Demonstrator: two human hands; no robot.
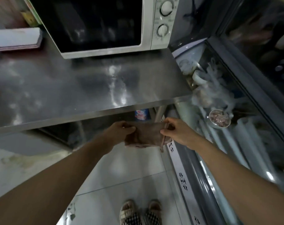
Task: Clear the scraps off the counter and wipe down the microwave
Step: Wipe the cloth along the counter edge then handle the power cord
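Your feet [140, 213] in checked slippers are standing on pale tile [121, 172], closest to you, with both forearms reaching out above them. Your left hand [120, 129] is pinching one top corner of the brown cloth [146, 135], fingers closed tight on the fabric; your right hand [178, 132] is pinching the other corner between thumb and forefinger, the remaining fingers loosely curled. The cloth is hanging stretched between them, below the front edge of the counter [89, 88] and out over the floor, not yet touching anything.

Here is what could be going wrong. You are holding only by the corners, so a slack pinch on either side is likely to drop the cloth onto the tile, and it would then be carrying floor dirt to the microwave [147, 46]. A loose strip is dangling from the cloth's right edge and could snag on the counter's corner as you lift. The cloth also looks dark and possibly soiled; that may be smearing rather than cleaning the white casing.

Moving left to right: a flat board [16, 38] is lying at the counter's back left; the steel top is showing cloudy streaks but no scraps I can make out; the microwave is sitting at the back, door shut, two knobs [164, 18] on its right. Beyond the counter's right end, a glass case [251, 103] is running alongside, a small bowl [220, 118] inside it.
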